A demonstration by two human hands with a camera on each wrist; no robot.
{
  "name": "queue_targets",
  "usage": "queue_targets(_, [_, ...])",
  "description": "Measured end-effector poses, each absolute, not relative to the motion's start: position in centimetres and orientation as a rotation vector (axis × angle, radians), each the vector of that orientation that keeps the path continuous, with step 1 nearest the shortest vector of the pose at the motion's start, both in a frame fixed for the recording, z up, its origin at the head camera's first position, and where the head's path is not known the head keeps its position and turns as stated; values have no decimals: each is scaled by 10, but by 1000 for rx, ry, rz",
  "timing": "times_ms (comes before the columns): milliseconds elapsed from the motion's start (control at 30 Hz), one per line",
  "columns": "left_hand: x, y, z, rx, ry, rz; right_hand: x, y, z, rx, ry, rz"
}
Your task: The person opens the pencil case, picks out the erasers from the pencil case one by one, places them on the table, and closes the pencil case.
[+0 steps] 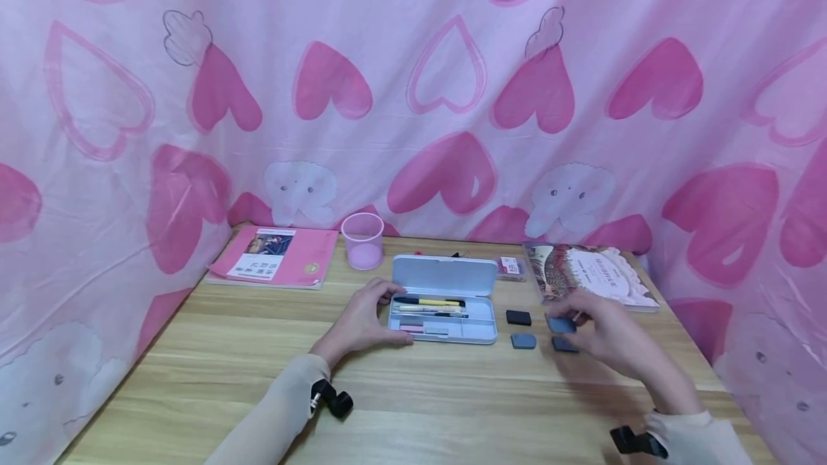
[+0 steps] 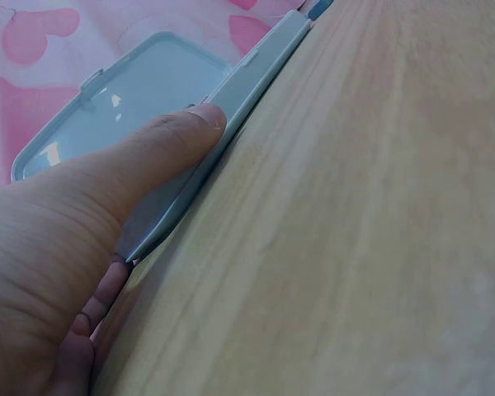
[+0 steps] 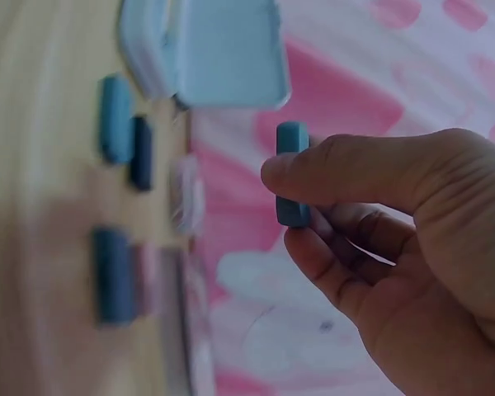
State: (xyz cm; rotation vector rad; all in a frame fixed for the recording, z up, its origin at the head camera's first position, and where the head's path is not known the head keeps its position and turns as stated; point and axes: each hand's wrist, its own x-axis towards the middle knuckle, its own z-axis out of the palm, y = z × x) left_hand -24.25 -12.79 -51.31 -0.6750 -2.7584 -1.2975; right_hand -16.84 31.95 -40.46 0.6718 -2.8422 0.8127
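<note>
My left hand (image 1: 362, 321) grips the left end of an open light-blue pencil case (image 1: 478, 332), thumb along its front wall and fingers round its back left corner. In the case lie a yellow-and-black pen (image 1: 429, 301), other pens and small pieces in the front compartment. To the right, my right hand (image 1: 610, 332) pinches a blue-grey block like an eraser (image 3: 292, 213) between thumb and fingers, raised above the table. Below and left of it lie a black block (image 1: 519, 317), a blue-grey block (image 1: 523, 341) and a dark block (image 1: 565, 344), partly covered by the hand.
A pink book (image 1: 310, 253) and a pink cup (image 1: 363, 250) stand at the back left. Behind the case is a small labelled pack (image 1: 510, 268). A patterned book (image 1: 601, 275) lies at the back right. A heart-print curtain (image 1: 446, 163) encloses the wooden table (image 1: 413, 400).
</note>
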Motion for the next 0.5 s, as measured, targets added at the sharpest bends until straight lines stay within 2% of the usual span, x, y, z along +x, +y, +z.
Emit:
queue_targets(267, [-243, -128, -513, -669, -2762, -1277, -147, 348, -442, 684, -2911, 911])
queue_targets(500, [-244, -127, -514, -667, -2759, -1279, -142, 357, -459, 629, -2992, 887])
